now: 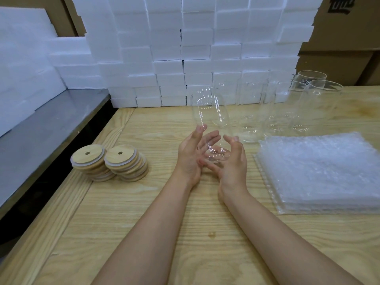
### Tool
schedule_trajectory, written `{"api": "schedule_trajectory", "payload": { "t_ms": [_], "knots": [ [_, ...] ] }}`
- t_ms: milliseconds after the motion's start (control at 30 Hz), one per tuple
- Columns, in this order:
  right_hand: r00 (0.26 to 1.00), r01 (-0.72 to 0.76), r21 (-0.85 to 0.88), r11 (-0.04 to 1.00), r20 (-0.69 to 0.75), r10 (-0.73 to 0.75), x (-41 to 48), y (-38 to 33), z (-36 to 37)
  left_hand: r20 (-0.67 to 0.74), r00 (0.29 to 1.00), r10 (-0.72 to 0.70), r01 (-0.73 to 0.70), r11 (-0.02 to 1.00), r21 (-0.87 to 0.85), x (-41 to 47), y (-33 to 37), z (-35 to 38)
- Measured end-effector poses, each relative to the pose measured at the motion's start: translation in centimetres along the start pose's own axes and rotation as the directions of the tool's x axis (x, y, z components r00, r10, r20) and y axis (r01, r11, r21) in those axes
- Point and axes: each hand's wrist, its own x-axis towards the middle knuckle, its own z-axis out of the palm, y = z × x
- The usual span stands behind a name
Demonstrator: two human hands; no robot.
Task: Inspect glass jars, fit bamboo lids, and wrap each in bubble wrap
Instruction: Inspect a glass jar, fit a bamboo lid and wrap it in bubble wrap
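A clear glass jar (209, 112) stands tilted above the wooden table (144, 212), held at its lower end between both hands. My left hand (191, 155) cups it from the left with thumb up along the glass. My right hand (232, 161) wraps round the base from the right. Two stacks of round bamboo lids (109, 161), each with a small hole, sit to the left. A pile of bubble wrap sheets (320, 173) lies to the right.
Several more empty glass jars (308, 101) stand at the back right of the table. A wall of white foam blocks (185, 50) rises behind them. A grey metal surface (47, 128) borders the table on the left, with cardboard boxes (345, 48) at the far right.
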Motion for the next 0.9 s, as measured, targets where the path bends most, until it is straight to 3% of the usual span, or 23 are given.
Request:
{"api": "schedule_trajectory", "payload": {
  "t_ms": [133, 267, 367, 500, 633, 900],
  "knots": [
    [1.000, 0.025, -0.074, 0.997, 0.014, -0.024, -0.25, -0.04, 0.04, -0.026, 0.999, 0.022, -0.022, 1.000, -0.004, -0.15, 0.17, 0.33],
    [0.985, 0.171, -0.220, 0.960, 0.021, -0.171, -0.57, -0.20, -0.04, -0.026, 0.998, 0.052, -0.053, 0.996, -0.074, -0.19, 0.33, 0.45],
    [0.958, 0.287, -0.315, 0.905, 0.081, -0.276, -0.86, -0.43, -0.08, -0.031, 0.997, 0.069, -0.071, 0.994, -0.080, -0.19, 0.27, 0.53],
    [0.940, 0.340, -0.396, 0.853, 0.162, -0.300, -0.90, -0.34, -0.18, -0.039, 0.997, 0.070, -0.074, 0.990, -0.123, -0.32, 0.33, 0.77],
    [0.941, 0.338, -0.342, 0.877, 0.133, -0.311, -0.46, -0.32, -0.36, -0.034, 0.996, 0.078, -0.081, 0.990, -0.117, -0.40, 0.47, 0.96],
    [0.987, 0.163, -0.118, 0.980, 0.034, -0.160, -0.15, -0.27, -0.32, -0.010, 1.000, -0.002, 0.002, 1.000, -0.031, -0.25, 0.55, 0.46]
  ]
}}
